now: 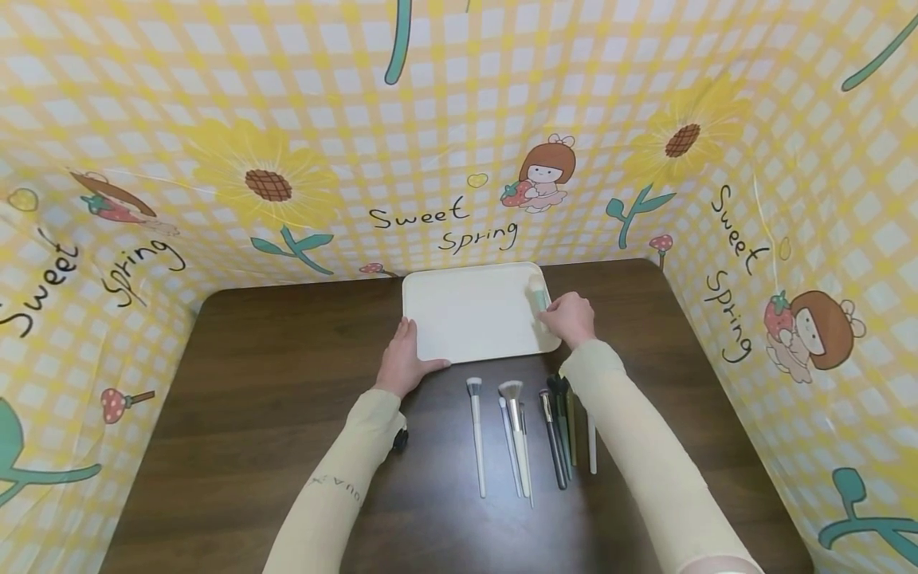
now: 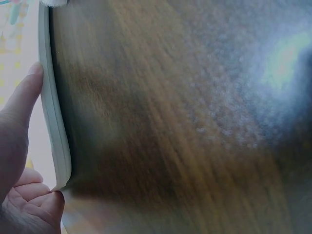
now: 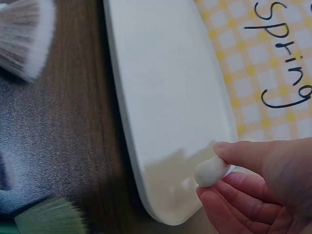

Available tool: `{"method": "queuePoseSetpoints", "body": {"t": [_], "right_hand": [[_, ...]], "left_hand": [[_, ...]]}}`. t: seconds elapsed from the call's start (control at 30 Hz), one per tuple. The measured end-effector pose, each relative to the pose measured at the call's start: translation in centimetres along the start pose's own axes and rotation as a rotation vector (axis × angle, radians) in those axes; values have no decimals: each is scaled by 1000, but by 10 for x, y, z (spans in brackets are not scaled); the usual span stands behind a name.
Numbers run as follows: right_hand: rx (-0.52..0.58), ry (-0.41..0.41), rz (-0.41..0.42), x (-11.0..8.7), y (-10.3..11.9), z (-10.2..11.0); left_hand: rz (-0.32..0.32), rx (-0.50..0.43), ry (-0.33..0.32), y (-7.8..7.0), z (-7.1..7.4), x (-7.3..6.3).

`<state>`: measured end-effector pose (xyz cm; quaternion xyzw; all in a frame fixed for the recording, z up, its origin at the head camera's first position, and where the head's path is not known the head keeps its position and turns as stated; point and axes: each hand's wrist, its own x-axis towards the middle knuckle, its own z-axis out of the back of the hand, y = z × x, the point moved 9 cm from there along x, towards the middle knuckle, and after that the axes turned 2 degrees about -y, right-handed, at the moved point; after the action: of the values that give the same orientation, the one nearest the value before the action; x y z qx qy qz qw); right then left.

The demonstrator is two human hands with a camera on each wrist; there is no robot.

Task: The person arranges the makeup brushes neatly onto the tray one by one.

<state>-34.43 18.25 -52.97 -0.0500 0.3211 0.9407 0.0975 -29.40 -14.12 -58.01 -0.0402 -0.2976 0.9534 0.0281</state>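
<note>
White, rectangular and shallow, the tray lies at the far edge of the dark brown wooden table. My left hand grips its near left corner; my right hand pinches a white-bristled, mint-green brush at its right end. More long-handled makeup brushes lie nearer me.

The bench has dark wood grain and rounded far corners. Yellow-and-white checked sheeting, printed with sunflowers, encloses three sides. Glare marks the bench surface.

Bright head view, dimmer wrist views, white glare on the tabletop, soft shadow on the tray.
</note>
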Motion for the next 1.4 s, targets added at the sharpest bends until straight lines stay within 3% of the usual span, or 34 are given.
{"method": "queuePoseSetpoints", "body": {"t": [0.33, 1.0, 1.2, 1.4], "right_hand": [[-64, 22, -25, 0, -7, -13], [-67, -4, -51, 7, -13, -20], [-62, -8, -49, 4, -10, -17], [-9, -53, 2, -1, 2, -5]], "left_hand": [[10, 2, 18, 0, -1, 0], [7, 4, 17, -2, 1, 0], [14, 7, 25, -3, 1, -1], [15, 7, 19, -3, 3, -1]]}}
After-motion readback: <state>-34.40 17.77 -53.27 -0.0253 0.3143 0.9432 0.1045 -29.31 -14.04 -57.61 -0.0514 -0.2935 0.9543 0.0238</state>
